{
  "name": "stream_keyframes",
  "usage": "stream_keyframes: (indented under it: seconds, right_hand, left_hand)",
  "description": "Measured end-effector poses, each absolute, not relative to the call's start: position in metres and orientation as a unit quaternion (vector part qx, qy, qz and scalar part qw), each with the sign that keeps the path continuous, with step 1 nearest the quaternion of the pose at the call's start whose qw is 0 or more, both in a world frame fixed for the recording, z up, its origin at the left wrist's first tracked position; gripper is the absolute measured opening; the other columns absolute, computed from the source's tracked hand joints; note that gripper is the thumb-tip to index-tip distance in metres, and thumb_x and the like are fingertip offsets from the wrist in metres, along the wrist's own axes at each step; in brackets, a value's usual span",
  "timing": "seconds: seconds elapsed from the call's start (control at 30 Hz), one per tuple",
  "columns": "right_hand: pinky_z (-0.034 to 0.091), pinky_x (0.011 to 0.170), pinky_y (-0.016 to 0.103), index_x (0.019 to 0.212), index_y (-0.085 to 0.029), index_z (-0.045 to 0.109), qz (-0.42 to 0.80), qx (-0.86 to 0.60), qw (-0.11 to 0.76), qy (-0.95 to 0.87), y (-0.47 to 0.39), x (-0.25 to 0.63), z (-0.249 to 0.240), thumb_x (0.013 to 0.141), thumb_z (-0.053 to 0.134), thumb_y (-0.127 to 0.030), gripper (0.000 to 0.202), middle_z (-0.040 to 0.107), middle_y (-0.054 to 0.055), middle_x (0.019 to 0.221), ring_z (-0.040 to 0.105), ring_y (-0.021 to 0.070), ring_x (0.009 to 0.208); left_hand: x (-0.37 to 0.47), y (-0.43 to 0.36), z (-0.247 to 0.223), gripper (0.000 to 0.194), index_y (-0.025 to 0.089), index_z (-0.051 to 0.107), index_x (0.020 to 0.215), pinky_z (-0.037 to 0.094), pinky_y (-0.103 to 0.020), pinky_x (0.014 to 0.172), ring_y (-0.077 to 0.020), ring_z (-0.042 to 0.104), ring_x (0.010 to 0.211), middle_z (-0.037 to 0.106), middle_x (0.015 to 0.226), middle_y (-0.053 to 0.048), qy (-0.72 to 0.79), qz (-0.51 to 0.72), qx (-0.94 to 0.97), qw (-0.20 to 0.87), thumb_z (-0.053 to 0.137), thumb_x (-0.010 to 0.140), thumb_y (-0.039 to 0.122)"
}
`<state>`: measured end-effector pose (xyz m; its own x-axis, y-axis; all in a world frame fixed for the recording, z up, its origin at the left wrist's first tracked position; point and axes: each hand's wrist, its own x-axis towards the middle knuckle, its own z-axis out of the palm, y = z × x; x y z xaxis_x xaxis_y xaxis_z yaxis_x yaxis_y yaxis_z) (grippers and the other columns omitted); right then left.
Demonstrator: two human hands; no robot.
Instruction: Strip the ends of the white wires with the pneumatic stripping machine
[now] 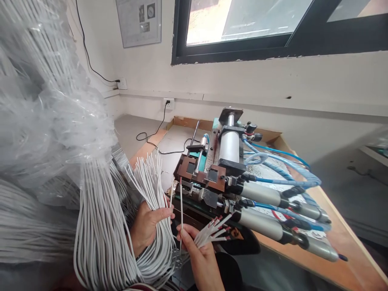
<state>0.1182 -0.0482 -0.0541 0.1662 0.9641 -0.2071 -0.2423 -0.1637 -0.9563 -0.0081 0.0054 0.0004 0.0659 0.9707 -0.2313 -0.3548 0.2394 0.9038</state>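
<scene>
My left hand [148, 226] is closed around a thick bundle of white cables [151, 182], whose cut ends fan out above the fist. One cable end also sticks up by its thumb. In my right hand [200, 250] a single white cable [181, 202] is pinched between thumb and fingertips, its reddish tip up at the front of the pneumatic wire stripping machine [201, 173]. The same hand also keeps a small bunch of cables with stripped red ends [215, 232], pointing right. Where the lower cable lengths run is partly hidden.
Large bundles of white cable [100, 226], partly wrapped in clear plastic [87, 121], hang at the left. Air cylinders [260, 194] and blue hoses [285, 157] extend right over the wooden-edged bench [342, 242]. A black power cord [163, 117] runs to a wall socket [169, 104].
</scene>
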Motion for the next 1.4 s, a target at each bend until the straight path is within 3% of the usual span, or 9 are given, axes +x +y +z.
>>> stream_keyframes:
  seconds: [0.3, 0.47, 0.67, 0.77, 0.9, 1.1, 1.3, 1.4]
  right_hand:
    - [0.04, 0.058, 0.027, 0.075, -0.016, 0.07, 0.591, -0.531, 0.473, -0.383, -0.061, 0.118, -0.052, 0.065, 0.066, -0.047, 0.033, 0.059, 0.003, 0.061, 0.049, 0.0159, 0.058]
    - [0.04, 0.056, 0.025, 0.077, -0.016, 0.069, 0.608, -0.53, 0.442, -0.394, -0.066, 0.118, -0.05, 0.066, 0.066, -0.046, 0.032, 0.058, 0.001, 0.059, 0.049, 0.0147, 0.057]
    - [0.046, 0.072, 0.031, 0.103, -0.018, 0.058, 0.556, -0.554, 0.541, -0.301, -0.067, 0.133, -0.054, 0.068, 0.063, -0.047, 0.045, 0.065, 0.008, 0.094, 0.06, 0.0209, 0.079]
    - [0.047, 0.073, 0.031, 0.104, -0.017, 0.058, 0.534, -0.577, 0.533, -0.312, -0.067, 0.143, -0.054, 0.067, 0.064, -0.046, 0.048, 0.063, 0.01, 0.103, 0.059, 0.0238, 0.09]
    - [0.047, 0.062, 0.029, 0.099, -0.013, 0.06, 0.5, -0.622, 0.51, -0.321, -0.07, 0.157, -0.054, 0.064, 0.066, -0.048, 0.05, 0.065, 0.01, 0.094, 0.06, 0.0239, 0.081]
    - [0.041, 0.053, 0.027, 0.099, -0.013, 0.061, 0.461, -0.661, 0.475, -0.353, -0.074, 0.18, -0.048, 0.062, 0.068, -0.048, 0.051, 0.06, 0.0, 0.057, 0.052, 0.017, 0.054]
    - [0.042, 0.053, 0.028, 0.079, -0.017, 0.065, 0.46, -0.59, 0.569, -0.341, -0.072, 0.166, -0.048, 0.064, 0.067, -0.044, 0.031, 0.063, 0.006, 0.073, 0.055, 0.0195, 0.063]
    - [0.043, 0.06, 0.028, 0.073, -0.019, 0.066, 0.474, -0.542, 0.564, -0.405, -0.066, 0.154, -0.043, 0.07, 0.061, -0.044, 0.026, 0.064, 0.006, 0.078, 0.056, 0.0197, 0.07]
  left_hand:
    - [-0.01, 0.007, 0.005, 0.024, 0.015, 0.061, 0.076, 0.043, -0.023, 0.046, -0.0128, 0.058, 0.052, 0.061, 0.058, 0.003, 0.446, 0.55, 0.305, 0.637, 0.071, 0.054, 0.015]
    - [-0.01, 0.007, 0.009, 0.021, 0.013, 0.063, 0.072, 0.049, -0.026, 0.057, -0.0124, 0.059, 0.057, 0.063, 0.062, 0.002, 0.431, 0.575, 0.29, 0.632, 0.069, 0.052, 0.01]
    - [-0.009, 0.006, 0.008, 0.023, 0.013, 0.062, 0.069, 0.046, -0.025, 0.054, -0.0115, 0.057, 0.05, 0.061, 0.057, 0.003, 0.44, 0.564, 0.304, 0.629, 0.069, 0.049, 0.007]
    - [-0.008, 0.006, 0.009, 0.023, 0.014, 0.062, 0.068, 0.044, -0.024, 0.053, -0.0107, 0.055, 0.051, 0.061, 0.056, 0.003, 0.442, 0.557, 0.321, 0.625, 0.068, 0.047, 0.005]
    - [-0.005, 0.005, 0.009, 0.023, 0.014, 0.062, 0.068, 0.044, -0.024, 0.055, -0.0105, 0.055, 0.054, 0.062, 0.06, 0.003, 0.436, 0.556, 0.33, 0.626, 0.066, 0.048, 0.003]
    - [-0.001, 0.004, 0.006, 0.024, 0.014, 0.063, 0.073, 0.047, -0.026, 0.057, -0.012, 0.057, 0.057, 0.064, 0.067, 0.001, 0.415, 0.558, 0.317, 0.645, 0.066, 0.051, 0.004]
    - [0.008, 0.002, 0.006, 0.028, 0.013, 0.062, 0.078, 0.045, -0.025, 0.055, -0.0112, 0.058, 0.052, 0.065, 0.064, 0.001, 0.419, 0.534, 0.327, 0.657, 0.068, 0.051, 0.004]
    - [0.011, -0.001, 0.011, 0.029, 0.013, 0.062, 0.078, 0.044, -0.024, 0.053, -0.0106, 0.057, 0.051, 0.064, 0.064, 0.001, 0.42, 0.522, 0.33, 0.665, 0.068, 0.051, 0.005]
